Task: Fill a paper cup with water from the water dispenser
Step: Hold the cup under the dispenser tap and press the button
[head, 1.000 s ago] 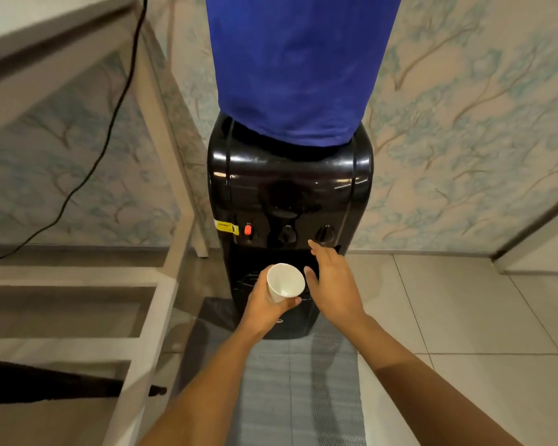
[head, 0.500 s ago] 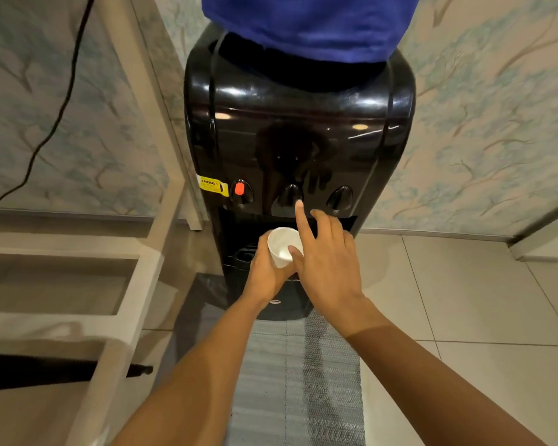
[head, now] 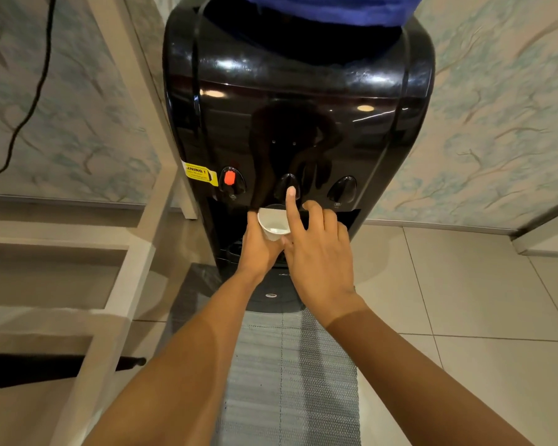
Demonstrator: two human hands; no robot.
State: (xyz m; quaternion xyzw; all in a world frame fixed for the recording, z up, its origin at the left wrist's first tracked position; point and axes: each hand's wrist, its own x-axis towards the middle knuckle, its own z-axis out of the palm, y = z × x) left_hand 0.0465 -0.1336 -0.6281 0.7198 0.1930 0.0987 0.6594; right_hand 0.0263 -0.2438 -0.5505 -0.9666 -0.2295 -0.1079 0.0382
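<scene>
A glossy black water dispenser (head: 303,107) stands against the wall, with a blue-covered bottle (head: 329,6) on top. Its front has three buttons: a red one (head: 229,178) at left, a black middle one (head: 285,185) and a black right one (head: 343,189). My left hand (head: 260,249) holds a white paper cup (head: 273,225) in the recess under the middle button; a little water shows at its bottom. My right hand (head: 319,249) has its index fingertip on the middle button, the other fingers curled.
A pale wooden frame (head: 136,239) stands close on the left, with a black cable (head: 29,101) hanging down the patterned wall. A grey woven mat (head: 290,375) lies on the tiled floor in front of the dispenser. A yellow warning sticker (head: 198,173) sits beside the red button.
The view has closed in on the dispenser. My right hand went from open near the right button to index finger on the middle button. The cup moved up under the spout and shows some water.
</scene>
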